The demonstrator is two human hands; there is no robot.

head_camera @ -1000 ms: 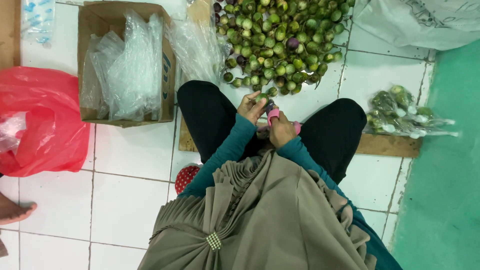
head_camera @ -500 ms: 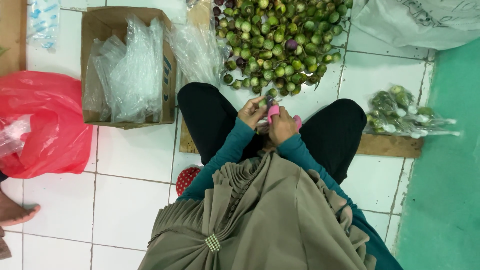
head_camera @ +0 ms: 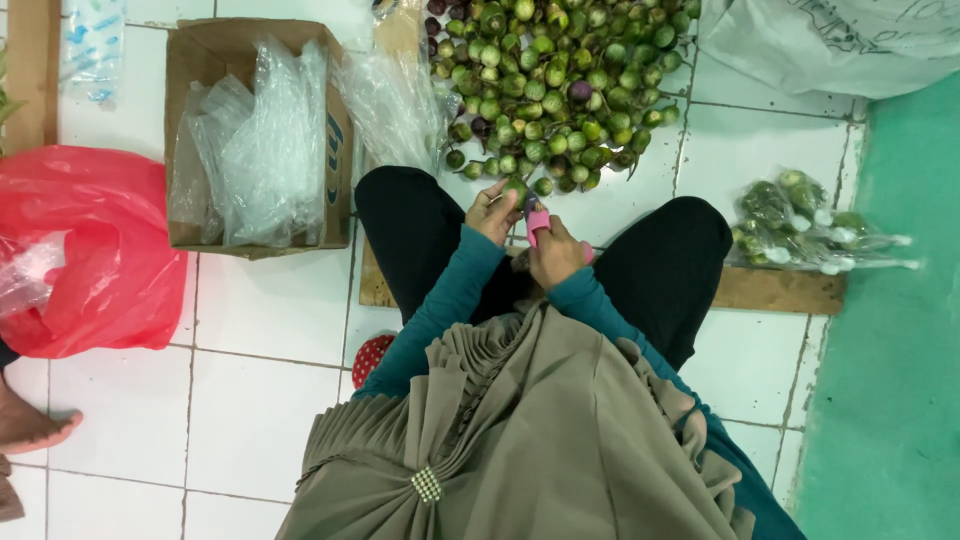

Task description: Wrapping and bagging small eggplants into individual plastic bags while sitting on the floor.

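Observation:
My left hand (head_camera: 492, 210) holds a small round green eggplant (head_camera: 517, 189) just above my knees. Pressed against that eggplant is a pink-handled cutter (head_camera: 538, 222), gripped by my right hand (head_camera: 556, 254). I sit on the tiled floor in black trousers and teal sleeves. A big heap of small green and purple eggplants (head_camera: 545, 90) lies on the tiles right in front of my hands.
A cardboard box (head_camera: 262, 140) full of clear plastic bags stands at the left, with loose clear bags (head_camera: 395, 105) beside it. A red plastic bag (head_camera: 85, 250) lies far left. Bagged eggplants (head_camera: 805, 222) rest at the right on a wooden board (head_camera: 780, 290). Someone's bare foot (head_camera: 30, 425) shows at the lower left.
Both hands stay together at the same spot with slight finger movement on the eggplant. The camera view has shifted a little.

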